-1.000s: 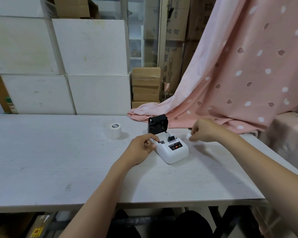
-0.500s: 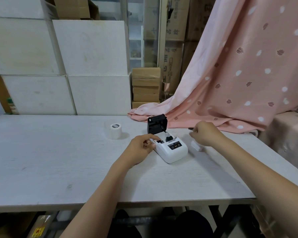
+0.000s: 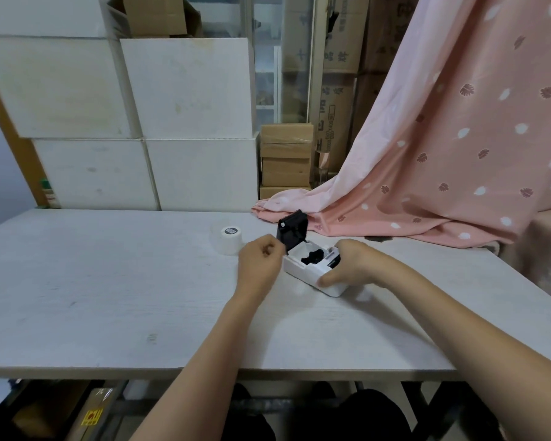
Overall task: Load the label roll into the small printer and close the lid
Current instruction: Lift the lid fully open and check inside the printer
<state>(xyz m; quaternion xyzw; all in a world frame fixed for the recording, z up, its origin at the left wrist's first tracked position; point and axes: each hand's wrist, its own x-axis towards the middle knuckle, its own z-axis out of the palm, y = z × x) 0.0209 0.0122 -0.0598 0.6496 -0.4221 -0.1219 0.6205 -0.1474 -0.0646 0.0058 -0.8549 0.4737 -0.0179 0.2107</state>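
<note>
A small white printer (image 3: 303,271) sits mid-table with its black lid (image 3: 293,229) standing open. Its paper bay shows white walls and a black part inside. My right hand (image 3: 347,265) grips the printer's front end, covering the control panel. My left hand (image 3: 261,261) hovers just left of the printer with its fingers curled; nothing shows in it. A white label roll (image 3: 230,238) stands on the table behind and left of my left hand, apart from it.
The white table (image 3: 109,297) ends near me at its front edge. Pink patterned cloth (image 3: 442,154) drapes onto the table's far right. White boxes (image 3: 185,122) and brown cartons (image 3: 285,157) stack behind the table.
My right hand came from right of the printer onto its front end. My left hand let go of the printer's left side. The printer has turned and shifted slightly to the right.
</note>
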